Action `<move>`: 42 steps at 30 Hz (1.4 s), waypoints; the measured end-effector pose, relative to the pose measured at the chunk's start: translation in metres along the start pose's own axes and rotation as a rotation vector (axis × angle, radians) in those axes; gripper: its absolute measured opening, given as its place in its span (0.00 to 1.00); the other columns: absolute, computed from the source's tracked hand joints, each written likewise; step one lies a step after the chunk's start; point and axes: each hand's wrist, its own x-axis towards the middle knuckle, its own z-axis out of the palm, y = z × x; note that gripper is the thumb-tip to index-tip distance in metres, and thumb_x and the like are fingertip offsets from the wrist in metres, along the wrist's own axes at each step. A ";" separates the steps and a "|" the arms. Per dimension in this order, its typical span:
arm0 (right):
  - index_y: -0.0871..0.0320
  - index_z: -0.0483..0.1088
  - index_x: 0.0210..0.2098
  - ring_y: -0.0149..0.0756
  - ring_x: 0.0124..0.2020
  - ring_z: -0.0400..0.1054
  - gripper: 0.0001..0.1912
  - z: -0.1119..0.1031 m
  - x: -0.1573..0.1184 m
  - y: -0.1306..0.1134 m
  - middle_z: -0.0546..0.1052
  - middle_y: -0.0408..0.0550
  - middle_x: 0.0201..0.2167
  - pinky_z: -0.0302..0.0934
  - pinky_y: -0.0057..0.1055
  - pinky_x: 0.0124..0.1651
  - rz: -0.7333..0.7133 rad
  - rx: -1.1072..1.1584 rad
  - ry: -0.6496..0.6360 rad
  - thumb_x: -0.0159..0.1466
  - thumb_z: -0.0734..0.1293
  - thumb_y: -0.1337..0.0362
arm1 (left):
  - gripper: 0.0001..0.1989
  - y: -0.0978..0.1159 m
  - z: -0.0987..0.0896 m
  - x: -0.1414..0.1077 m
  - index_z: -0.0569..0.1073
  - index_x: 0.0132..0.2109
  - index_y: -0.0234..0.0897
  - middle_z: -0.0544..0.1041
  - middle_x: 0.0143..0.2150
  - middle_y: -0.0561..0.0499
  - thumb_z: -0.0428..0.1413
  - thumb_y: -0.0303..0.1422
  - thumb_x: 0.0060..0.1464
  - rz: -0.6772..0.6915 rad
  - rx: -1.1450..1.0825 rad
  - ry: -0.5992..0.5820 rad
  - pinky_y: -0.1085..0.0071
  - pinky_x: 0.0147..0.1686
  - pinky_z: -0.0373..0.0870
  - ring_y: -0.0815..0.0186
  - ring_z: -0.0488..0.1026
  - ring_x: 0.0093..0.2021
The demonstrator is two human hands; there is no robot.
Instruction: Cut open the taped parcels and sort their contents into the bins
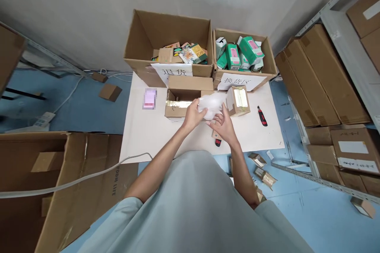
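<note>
My left hand (194, 117) grips a crumpled, translucent white plastic wrap (211, 103), thumb on the near side. My right hand (225, 127) holds the wrap's right side with bent fingers; what is inside it, if anything, I cannot make out. Just behind and left of the wrap stands an open small carton (175, 110), its back flap raised. A taped small carton (239, 102) sits to the right of the wrap. Partly under my right hand lies a small brown piece with a barcode (216, 135), and a red-and-black object (218, 142) shows beside it.
At the back of the white table (142, 134) stand a large carton (139, 63) of small packets and another carton (264, 75) of green boxes. A red-and-black utility knife (262, 117) lies at right. Cartons fill the right shelf (326, 99). A grey cable (97, 174) crosses at left.
</note>
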 end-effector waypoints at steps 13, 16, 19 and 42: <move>0.55 0.84 0.45 0.43 0.41 0.75 0.13 0.051 0.121 0.011 0.83 0.52 0.45 0.73 0.39 0.52 -0.246 -0.525 0.125 0.72 0.67 0.60 | 0.28 -0.064 -0.072 0.048 0.77 0.66 0.32 0.80 0.68 0.31 0.65 0.35 0.61 -0.061 0.340 -0.155 0.45 0.76 0.60 0.38 0.71 0.73; 0.56 0.83 0.46 0.43 0.42 0.75 0.12 0.054 0.136 0.006 0.83 0.53 0.46 0.71 0.38 0.53 -0.269 -0.553 0.154 0.73 0.66 0.61 | 0.20 -0.080 -0.082 0.048 0.80 0.58 0.33 0.81 0.64 0.29 0.65 0.35 0.61 -0.134 0.549 -0.228 0.34 0.80 0.43 0.32 0.65 0.76; 0.57 0.80 0.49 0.43 0.43 0.75 0.12 0.055 0.148 0.002 0.82 0.53 0.46 0.70 0.38 0.55 -0.278 -0.573 0.177 0.73 0.66 0.63 | 0.17 -0.084 -0.088 0.033 0.81 0.57 0.34 0.82 0.59 0.32 0.61 0.32 0.64 -0.017 0.682 -0.243 0.36 0.82 0.40 0.36 0.70 0.72; 0.54 0.81 0.64 0.43 0.53 0.83 0.20 -0.014 0.123 0.003 0.85 0.53 0.61 0.74 0.39 0.63 -0.093 -0.725 -0.095 0.78 0.66 0.60 | 0.27 -0.061 -0.065 -0.078 0.71 0.76 0.39 0.73 0.76 0.35 0.50 0.28 0.73 0.332 0.652 0.080 0.34 0.79 0.55 0.44 0.64 0.80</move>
